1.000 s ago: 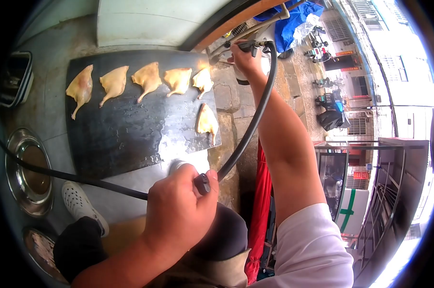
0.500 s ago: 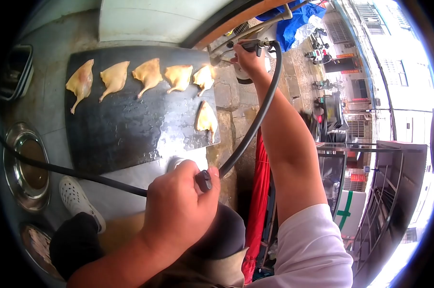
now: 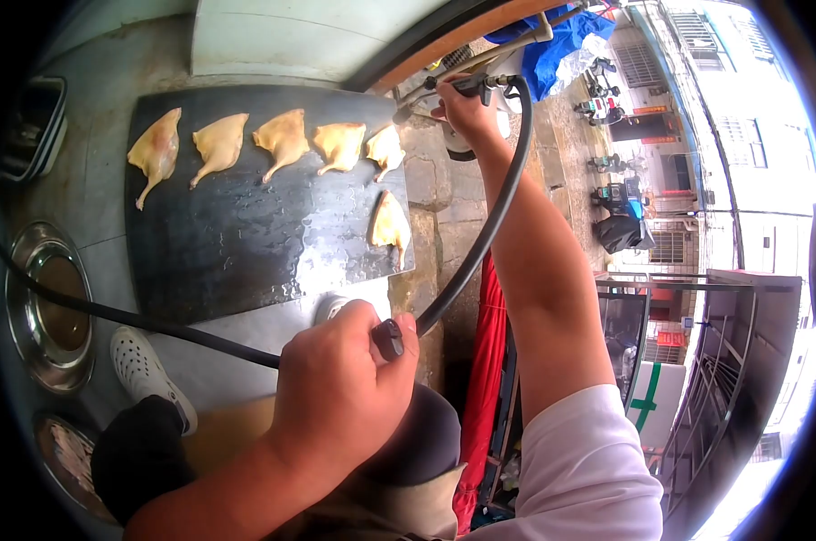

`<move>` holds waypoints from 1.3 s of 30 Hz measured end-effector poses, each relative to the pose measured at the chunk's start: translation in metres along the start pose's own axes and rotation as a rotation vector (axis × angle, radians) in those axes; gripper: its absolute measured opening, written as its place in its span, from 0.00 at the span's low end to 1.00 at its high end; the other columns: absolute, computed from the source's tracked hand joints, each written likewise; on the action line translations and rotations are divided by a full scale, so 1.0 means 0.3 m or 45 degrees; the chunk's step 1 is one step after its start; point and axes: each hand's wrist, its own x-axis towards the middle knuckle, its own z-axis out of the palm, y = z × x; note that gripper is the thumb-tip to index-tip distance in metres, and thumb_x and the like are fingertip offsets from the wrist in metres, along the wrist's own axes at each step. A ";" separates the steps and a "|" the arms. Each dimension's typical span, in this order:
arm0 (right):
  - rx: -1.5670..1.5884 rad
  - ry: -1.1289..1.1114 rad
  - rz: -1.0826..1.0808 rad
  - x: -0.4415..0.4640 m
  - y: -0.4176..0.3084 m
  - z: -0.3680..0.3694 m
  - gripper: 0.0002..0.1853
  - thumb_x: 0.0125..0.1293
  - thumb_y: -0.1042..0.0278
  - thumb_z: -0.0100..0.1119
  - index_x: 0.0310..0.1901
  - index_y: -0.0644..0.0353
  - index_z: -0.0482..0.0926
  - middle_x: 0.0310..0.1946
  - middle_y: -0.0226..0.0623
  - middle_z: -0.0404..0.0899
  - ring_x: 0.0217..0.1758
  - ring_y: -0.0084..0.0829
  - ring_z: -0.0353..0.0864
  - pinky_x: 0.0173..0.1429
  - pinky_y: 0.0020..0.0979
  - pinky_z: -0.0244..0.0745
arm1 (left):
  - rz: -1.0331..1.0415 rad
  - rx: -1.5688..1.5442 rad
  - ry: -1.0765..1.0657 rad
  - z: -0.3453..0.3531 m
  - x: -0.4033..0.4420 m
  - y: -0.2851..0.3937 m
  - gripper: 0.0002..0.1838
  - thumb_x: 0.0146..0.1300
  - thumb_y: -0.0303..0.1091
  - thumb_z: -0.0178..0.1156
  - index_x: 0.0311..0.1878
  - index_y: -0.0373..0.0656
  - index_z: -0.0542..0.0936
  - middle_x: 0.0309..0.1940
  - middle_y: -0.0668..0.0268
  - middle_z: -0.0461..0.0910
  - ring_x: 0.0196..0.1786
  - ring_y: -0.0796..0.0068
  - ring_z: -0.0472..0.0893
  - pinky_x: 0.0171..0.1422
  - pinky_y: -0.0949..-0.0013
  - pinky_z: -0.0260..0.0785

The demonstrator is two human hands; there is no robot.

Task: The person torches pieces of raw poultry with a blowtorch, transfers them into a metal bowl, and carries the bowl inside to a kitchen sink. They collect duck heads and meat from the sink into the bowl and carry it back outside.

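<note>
Several pale raw duck legs lie on a wet dark slab [image 3: 219,234], most in a row along its far side. One duck leg [image 3: 390,229] rests apart near the right edge. My right hand [image 3: 467,113] is stretched out past that edge, closed around the dark handle of a gas torch [image 3: 473,86]. A black hose [image 3: 503,207] joins the handle and curves back to my left hand [image 3: 340,383]. This fist grips the hose close to my knees, and a blunt dark end sticks out by the thumb. Part of the hose is hidden inside the fist.
Metal basins [image 3: 52,298] stand on the floor at the left, below a dark tub [image 3: 31,126]. A white clog [image 3: 146,361] is near the slab's front. Red cloth [image 3: 485,361] hangs at the right. Scooters [image 3: 623,216] are parked along the street.
Both hands keep their grip and nearly the same place. The view has shifted very slightly. In the street, a dark blurred shape is gone, and a blue and black scooter shows more clearly.
</note>
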 end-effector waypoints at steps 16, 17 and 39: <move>-0.089 0.089 0.001 -0.039 0.025 -0.040 0.09 0.59 0.68 0.58 0.35 0.67 0.79 0.24 0.37 0.78 0.26 0.30 0.84 0.31 0.28 0.80 | 0.001 0.067 -0.063 -0.003 -0.022 0.017 0.17 0.61 0.33 0.62 0.20 0.39 0.68 0.14 0.54 0.74 0.20 0.47 0.76 0.24 0.54 0.67; -0.076 0.084 0.024 -0.054 0.016 -0.046 0.09 0.59 0.68 0.58 0.34 0.67 0.79 0.23 0.37 0.78 0.26 0.29 0.84 0.31 0.28 0.80 | 0.004 0.067 -0.065 -0.002 -0.027 0.018 0.17 0.61 0.34 0.62 0.20 0.39 0.68 0.14 0.54 0.74 0.20 0.47 0.76 0.25 0.54 0.67; 0.152 0.113 0.098 -0.215 0.114 -0.097 0.09 0.59 0.70 0.58 0.36 0.68 0.79 0.27 0.39 0.81 0.25 0.32 0.85 0.31 0.29 0.78 | 0.049 0.101 -0.171 -0.010 -0.130 0.029 0.16 0.60 0.34 0.61 0.21 0.39 0.70 0.15 0.52 0.74 0.21 0.47 0.77 0.26 0.54 0.69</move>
